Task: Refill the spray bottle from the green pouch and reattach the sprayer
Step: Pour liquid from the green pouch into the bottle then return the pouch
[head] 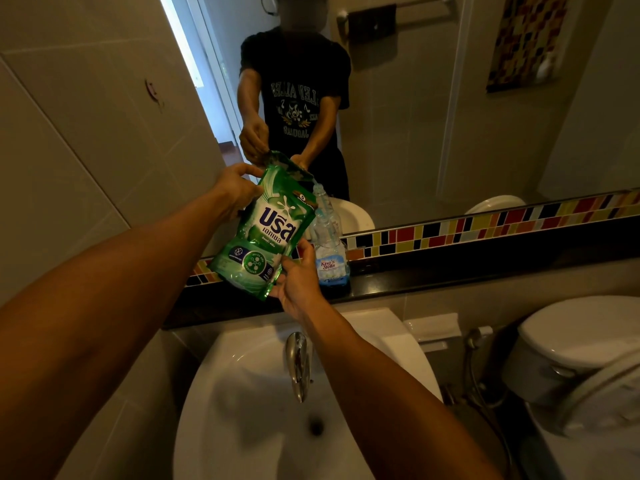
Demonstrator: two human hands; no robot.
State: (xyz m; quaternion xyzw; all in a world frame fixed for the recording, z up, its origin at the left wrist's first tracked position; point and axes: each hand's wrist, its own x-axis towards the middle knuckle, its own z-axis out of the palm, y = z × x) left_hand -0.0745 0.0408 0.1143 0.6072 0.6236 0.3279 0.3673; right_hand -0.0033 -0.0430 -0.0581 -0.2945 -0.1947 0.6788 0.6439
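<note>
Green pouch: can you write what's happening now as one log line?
step: pouring | green pouch: tilted, both hands | left hand: top | right hand: bottom | spray bottle: ledge, sprayer off

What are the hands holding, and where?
Both hold the green pouch: left hand at its top corner, right hand at its bottom corner.

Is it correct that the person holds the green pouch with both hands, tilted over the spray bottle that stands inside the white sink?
Not quite. The head view shows both the left hand and right hand holding the green pouch, tilted toward the spray bottle, but the bottle stands on the dark ledge below the mirror, not inside the sink.
</note>
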